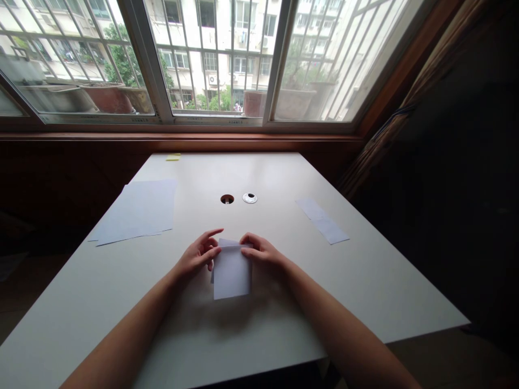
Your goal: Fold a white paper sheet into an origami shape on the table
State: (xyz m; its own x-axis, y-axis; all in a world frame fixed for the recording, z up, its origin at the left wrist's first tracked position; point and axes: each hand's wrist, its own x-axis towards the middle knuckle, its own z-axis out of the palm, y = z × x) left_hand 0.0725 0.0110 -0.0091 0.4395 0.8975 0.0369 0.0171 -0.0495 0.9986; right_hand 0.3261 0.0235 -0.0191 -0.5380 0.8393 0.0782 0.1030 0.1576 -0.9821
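A small folded sheet of white paper (232,274) is held up a little above the white table, its layers slightly apart at the top and left. My right hand (259,249) pinches its upper right corner between thumb and fingers. At the upper left corner, my left hand (201,251) has its thumb and some fingers against the paper, with the index finger stretched out past the top edge. A soft shadow falls on the table beneath the paper.
Large white sheets (140,210) lie at the table's left. A creased paper strip (323,220) is at the right. Beyond my hands are a round cable hole (227,199) and its loose cover (250,198). Yellow sticky notes (173,157) sit at the far edge, below a barred window (214,59).
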